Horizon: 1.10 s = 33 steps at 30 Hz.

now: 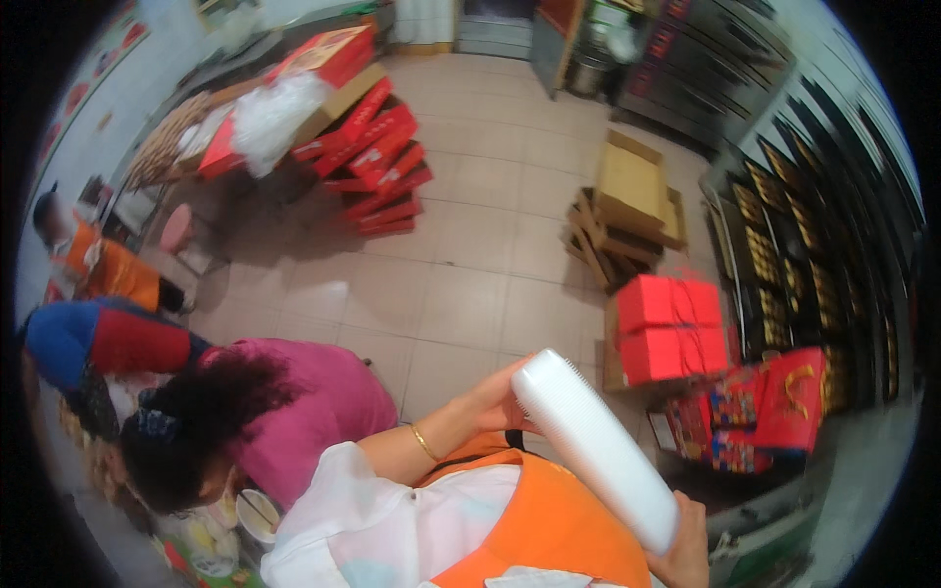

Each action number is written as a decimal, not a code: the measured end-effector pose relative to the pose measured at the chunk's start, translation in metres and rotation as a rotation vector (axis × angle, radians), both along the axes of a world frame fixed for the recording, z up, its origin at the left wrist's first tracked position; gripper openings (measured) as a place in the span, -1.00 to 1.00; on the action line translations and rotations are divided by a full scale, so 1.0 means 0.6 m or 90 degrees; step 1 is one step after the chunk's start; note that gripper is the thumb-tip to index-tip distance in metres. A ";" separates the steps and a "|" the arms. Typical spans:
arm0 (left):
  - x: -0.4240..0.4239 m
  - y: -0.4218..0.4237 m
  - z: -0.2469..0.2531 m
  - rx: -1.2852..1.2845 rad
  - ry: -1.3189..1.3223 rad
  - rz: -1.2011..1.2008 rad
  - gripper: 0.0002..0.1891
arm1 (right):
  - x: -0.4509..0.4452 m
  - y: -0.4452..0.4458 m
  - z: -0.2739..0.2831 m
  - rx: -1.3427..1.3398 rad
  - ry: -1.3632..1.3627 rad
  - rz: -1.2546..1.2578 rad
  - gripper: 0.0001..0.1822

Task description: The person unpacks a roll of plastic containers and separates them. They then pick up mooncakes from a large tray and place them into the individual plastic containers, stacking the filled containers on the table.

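A long stack of nested white containers (595, 448), probably plastic, lies at a slant before my orange apron. Fine ridges run along its sides, and its near end is at the lower right. My left hand (507, 397), with a gold bracelet on its wrist, grips the far end; some fingers are hidden behind the stack. Around the near end curls my right hand (680, 540), close to the apron's right side.
Red boxes (669, 331) and red gift bags (786, 404) stand to the right, beside a rack of baking trays (779, 272). Cardboard trays (628, 180) are piled beyond. A co-worker in pink (316, 397) bends close at left. More red boxes (382, 154) lean farther off on the tiled floor (470, 294).
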<state>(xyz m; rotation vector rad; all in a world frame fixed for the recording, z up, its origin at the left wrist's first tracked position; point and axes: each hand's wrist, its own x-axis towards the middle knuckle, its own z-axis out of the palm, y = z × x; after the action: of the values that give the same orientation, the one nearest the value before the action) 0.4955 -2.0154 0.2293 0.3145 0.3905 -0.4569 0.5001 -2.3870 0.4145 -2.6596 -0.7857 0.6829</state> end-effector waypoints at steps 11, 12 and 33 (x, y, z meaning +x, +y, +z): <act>-0.012 0.319 0.000 0.013 -0.011 0.377 -0.42 | 0.316 0.429 0.014 0.060 0.085 0.272 -0.07; -0.020 0.336 0.005 0.024 0.023 0.426 -0.43 | 0.341 0.468 0.007 0.051 0.074 0.315 -0.06; -0.047 0.383 0.003 0.027 -0.038 1.261 -0.43 | 0.557 1.254 -0.060 0.138 0.066 1.153 0.05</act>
<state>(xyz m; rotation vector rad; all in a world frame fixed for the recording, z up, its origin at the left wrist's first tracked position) 0.4670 -1.7857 0.2314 -0.1179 0.4759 1.4959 0.8343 -1.6344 0.3785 -1.0221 -2.8444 0.8546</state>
